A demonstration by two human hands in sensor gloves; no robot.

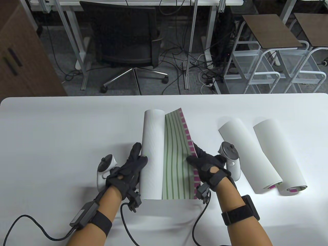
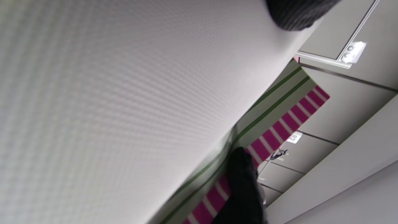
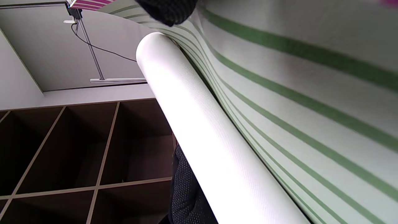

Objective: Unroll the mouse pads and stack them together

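A partly unrolled mouse pad (image 1: 176,156) lies mid-table, green-striped face up with a magenta-checked right edge. Its rolled white part (image 1: 151,153) lies along the left side. My left hand (image 1: 129,166) rests flat against the roll's left side, fingers extended. My right hand (image 1: 205,164) holds the pad's right edge, thumb on the striped face. The white roll fills the left wrist view (image 2: 124,109). The right wrist view shows the roll (image 3: 202,140) and the striped face (image 3: 295,93). Two more rolled white pads (image 1: 246,156) (image 1: 279,156) lie to the right.
The white table (image 1: 64,133) stretches wide to the left of the hands. Cables from the gloves trail over its front edge (image 1: 123,225). Beyond the far edge are an office chair (image 1: 125,38) and stools (image 1: 271,33).
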